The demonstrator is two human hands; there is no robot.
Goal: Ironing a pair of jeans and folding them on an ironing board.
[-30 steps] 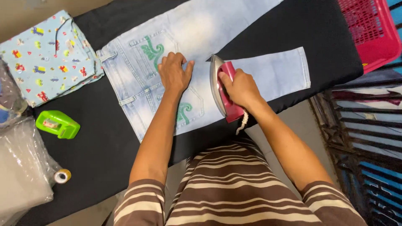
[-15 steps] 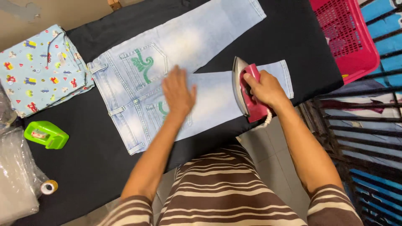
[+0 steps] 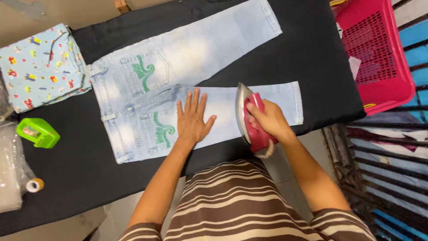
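A pair of light blue jeans (image 3: 187, 67) with green stitching on the back pockets lies flat on a black ironing surface (image 3: 80, 169). My left hand (image 3: 192, 119) rests palm down, fingers spread, on the near leg beside the lower pocket. My right hand (image 3: 267, 120) grips the red handle of a clothes iron (image 3: 248, 117), whose metal soleplate sits on the same leg, nearer the hem. The two hands are about a hand's width apart.
A folded light blue printed cloth (image 3: 40, 67) lies at the far left. A green plastic object (image 3: 38, 132), a thread spool (image 3: 34, 184) and clear plastic bags (image 3: 11, 178) sit at the left edge. A red plastic basket (image 3: 374, 53) stands at the right.
The iron has slid along the near leg toward the hem. My left hand has settled flat on the leg, with fingers spread. The camera view shifted.
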